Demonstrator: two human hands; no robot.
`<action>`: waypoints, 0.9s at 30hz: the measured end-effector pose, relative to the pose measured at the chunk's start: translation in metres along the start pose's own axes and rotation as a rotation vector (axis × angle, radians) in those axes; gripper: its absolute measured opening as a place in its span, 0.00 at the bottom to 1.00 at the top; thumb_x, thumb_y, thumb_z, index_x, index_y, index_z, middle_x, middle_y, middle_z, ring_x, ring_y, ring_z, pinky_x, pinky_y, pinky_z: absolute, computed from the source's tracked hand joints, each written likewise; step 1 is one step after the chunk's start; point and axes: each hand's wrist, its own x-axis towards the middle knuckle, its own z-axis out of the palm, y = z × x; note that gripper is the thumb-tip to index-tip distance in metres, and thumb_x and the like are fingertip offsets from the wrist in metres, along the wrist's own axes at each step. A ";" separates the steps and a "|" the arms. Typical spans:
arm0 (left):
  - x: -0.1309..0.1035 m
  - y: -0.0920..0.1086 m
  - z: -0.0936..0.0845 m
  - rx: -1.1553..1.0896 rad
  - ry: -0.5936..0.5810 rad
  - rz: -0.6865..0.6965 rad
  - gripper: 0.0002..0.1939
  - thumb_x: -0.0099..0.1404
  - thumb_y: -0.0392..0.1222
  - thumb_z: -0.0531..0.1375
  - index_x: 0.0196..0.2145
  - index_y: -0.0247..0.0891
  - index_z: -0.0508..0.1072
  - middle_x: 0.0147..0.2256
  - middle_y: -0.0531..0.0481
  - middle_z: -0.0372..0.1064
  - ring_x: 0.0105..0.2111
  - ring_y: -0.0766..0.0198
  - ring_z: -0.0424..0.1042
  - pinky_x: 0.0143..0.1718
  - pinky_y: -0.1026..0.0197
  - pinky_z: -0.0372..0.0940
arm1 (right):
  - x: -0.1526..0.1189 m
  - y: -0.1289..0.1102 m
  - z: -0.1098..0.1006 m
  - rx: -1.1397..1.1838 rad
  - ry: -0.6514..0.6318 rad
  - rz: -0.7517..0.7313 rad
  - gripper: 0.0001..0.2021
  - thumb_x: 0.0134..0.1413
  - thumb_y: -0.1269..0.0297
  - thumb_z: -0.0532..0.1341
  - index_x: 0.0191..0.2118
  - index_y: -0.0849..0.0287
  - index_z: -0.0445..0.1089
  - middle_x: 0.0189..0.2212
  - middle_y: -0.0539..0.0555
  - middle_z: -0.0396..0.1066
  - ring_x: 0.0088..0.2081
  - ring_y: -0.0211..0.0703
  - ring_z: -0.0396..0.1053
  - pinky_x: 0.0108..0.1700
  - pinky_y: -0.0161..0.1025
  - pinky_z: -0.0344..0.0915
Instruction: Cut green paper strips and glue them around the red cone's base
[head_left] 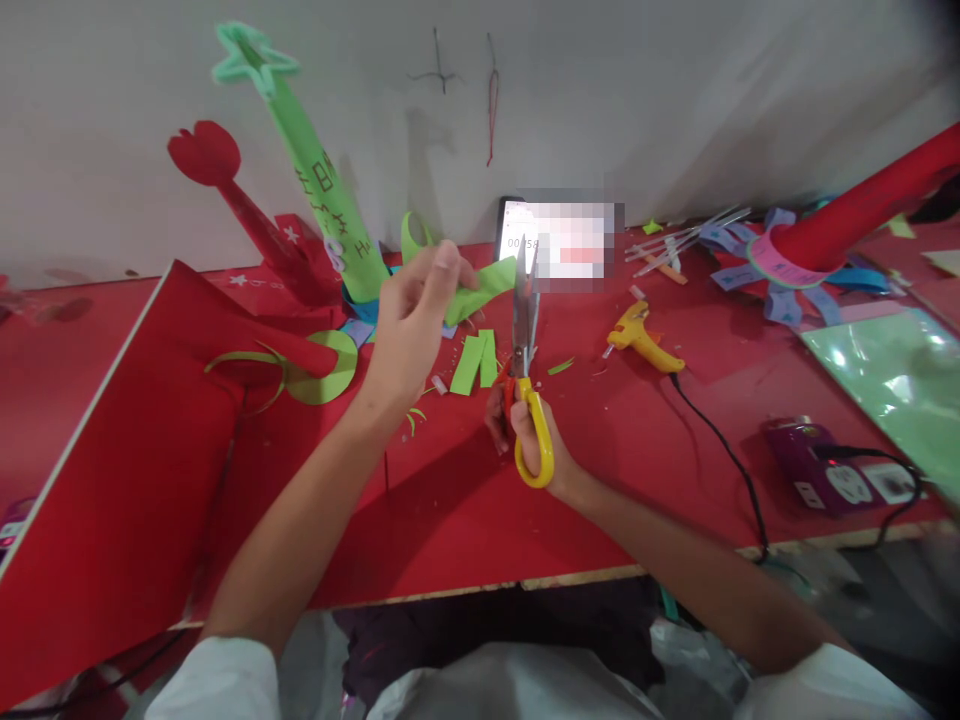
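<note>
My left hand [420, 315] pinches a light green paper strip [487, 284] above the red table, its free end pointing right. Yellow and red handled scissors [523, 340] are in my right hand [541, 440], blades upward and slightly apart. The strip's right end reaches the blades; whether it lies between them is unclear. Below the strip, short green paper pieces [468, 365] lie on the table among small scraps.
A green paper tube with a star [322, 190] and red paper shapes [259, 230] stand at left, near a large red board [127, 450]. A lit phone [517, 235] leans on the wall. At right are a yellow glue gun [645, 338] and a purple power box [825, 470].
</note>
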 end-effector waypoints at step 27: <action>0.003 -0.011 -0.006 0.032 -0.059 0.081 0.06 0.66 0.35 0.66 0.31 0.43 0.77 0.46 0.47 0.75 0.57 0.55 0.73 0.52 0.53 0.74 | 0.002 -0.006 -0.001 -0.002 0.035 0.000 0.35 0.50 0.21 0.63 0.34 0.52 0.59 0.21 0.41 0.58 0.18 0.31 0.55 0.16 0.32 0.56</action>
